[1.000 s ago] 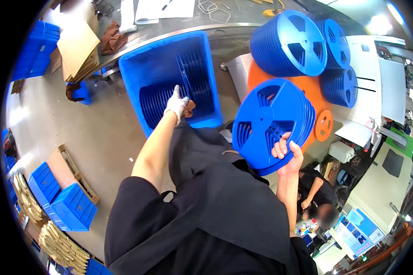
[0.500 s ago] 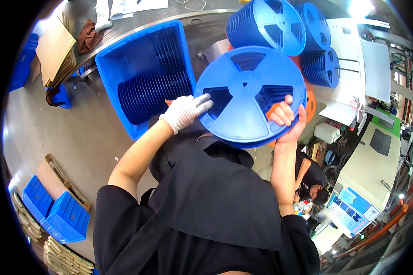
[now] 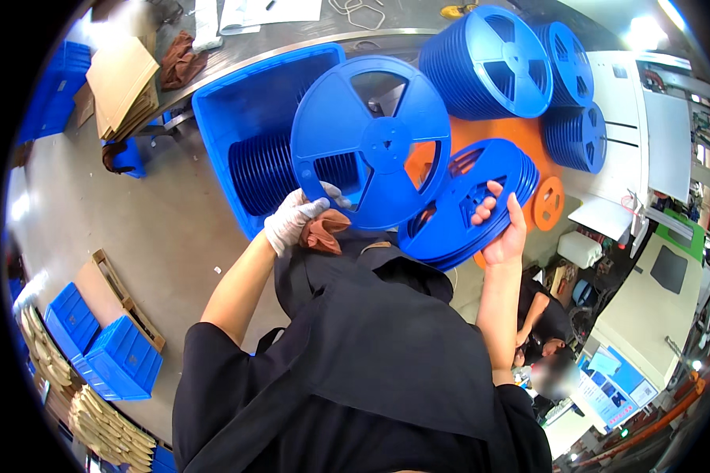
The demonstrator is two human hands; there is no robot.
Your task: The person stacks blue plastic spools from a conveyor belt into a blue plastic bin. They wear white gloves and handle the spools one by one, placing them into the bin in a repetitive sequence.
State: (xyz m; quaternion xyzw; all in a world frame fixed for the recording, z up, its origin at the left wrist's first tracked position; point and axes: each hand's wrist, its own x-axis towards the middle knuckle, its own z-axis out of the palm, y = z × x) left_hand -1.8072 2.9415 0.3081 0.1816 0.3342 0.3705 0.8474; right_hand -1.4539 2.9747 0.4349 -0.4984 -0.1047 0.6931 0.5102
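Standing upright in the blue bin (image 3: 237, 110), reels (image 3: 264, 169); left hand (image 3: 296, 221) grips one reel (image 3: 371, 142), right hand (image 3: 501, 229) seemingly a stack (image 3: 465, 205).

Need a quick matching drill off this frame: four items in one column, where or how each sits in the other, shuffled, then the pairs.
Items:
1. single blue reel
2. stack of blue reels
3. blue crate
4. orange disc

Places or states:
A. lying flat by itself on the table
B. gripped at its lower edge by the gloved left hand
C. holds a row of reels standing on edge
D. propped up by the bare right hand

Pairs: 1-B, 2-D, 3-C, 4-A
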